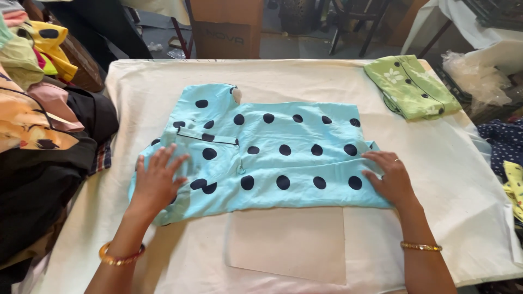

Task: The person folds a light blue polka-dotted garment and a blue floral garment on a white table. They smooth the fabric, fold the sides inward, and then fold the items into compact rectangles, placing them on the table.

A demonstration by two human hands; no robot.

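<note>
Beyond your table's far edge stands a brown cardboard box (226, 27), upright and rectangular, dark print on its face; you have no labels or screens in view.

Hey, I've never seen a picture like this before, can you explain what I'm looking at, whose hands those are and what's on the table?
There is one picture, taken by a camera worn on a person's head, looking down at their own bare hands. The left hand and right hand both press flat on a light blue garment with dark polka dots, spread on a white-covered table. A pale flat board pokes out beneath the garment. A folded green flowered garment lies at the far right corner. Piles of clothes sit to the left. Nothing is gripped.
</note>
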